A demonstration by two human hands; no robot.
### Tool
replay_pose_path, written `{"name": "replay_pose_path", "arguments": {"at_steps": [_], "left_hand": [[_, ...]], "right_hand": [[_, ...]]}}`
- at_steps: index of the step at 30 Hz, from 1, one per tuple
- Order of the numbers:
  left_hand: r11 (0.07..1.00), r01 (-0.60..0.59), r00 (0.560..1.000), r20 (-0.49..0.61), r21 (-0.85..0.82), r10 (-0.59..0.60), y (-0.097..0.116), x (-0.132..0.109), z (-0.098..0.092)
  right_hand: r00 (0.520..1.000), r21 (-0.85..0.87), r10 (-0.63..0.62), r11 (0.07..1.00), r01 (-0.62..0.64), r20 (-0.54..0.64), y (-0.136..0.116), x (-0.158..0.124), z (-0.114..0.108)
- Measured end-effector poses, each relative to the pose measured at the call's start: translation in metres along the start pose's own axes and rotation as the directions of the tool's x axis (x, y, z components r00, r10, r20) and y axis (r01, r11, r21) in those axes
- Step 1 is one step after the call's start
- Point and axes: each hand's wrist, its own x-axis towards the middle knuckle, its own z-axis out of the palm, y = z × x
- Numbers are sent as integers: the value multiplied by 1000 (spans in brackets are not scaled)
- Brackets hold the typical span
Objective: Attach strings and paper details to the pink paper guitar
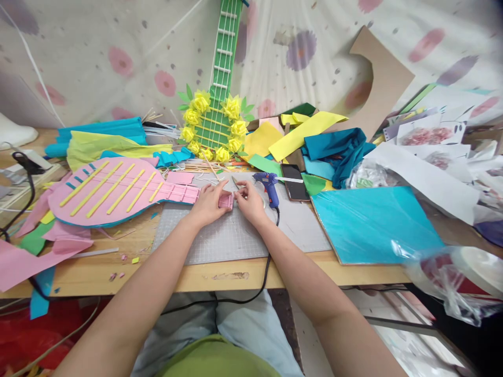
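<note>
My left hand (209, 201) and my right hand (248, 200) meet over the grey cutting mat (236, 235). Both pinch a small pink foam piece (226, 200) that sits at the end of the neck of a pink paper guitar (113, 195). The guitar lies flat to the left, with yellow strips glued across its body. Fingers of both hands are curled around the pink piece.
A blue glue gun (269, 186) and a black phone (294, 181) lie just right of my hands. A green guitar with yellow flowers (217, 125) leans on the wall. A teal sheet (373, 222), coloured paper piles and plastic bags crowd the right side.
</note>
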Motion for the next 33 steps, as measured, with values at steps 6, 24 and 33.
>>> {"name": "replay_pose_path", "arguments": {"at_steps": [6, 24, 33], "left_hand": [[1000, -10, 1000, -14, -7, 10, 0, -1, -1], [998, 50, 999, -13, 46, -50, 3, -1, -1], [993, 74, 997, -22, 87, -72, 5, -2, -4]], "right_hand": [[996, 36, 57, 998, -54, -69, 4, 6, 1], [960, 188, -162, 975, 121, 226, 1, 10, 2], [957, 47, -99, 995, 90, 272, -8, 13, 2]]}}
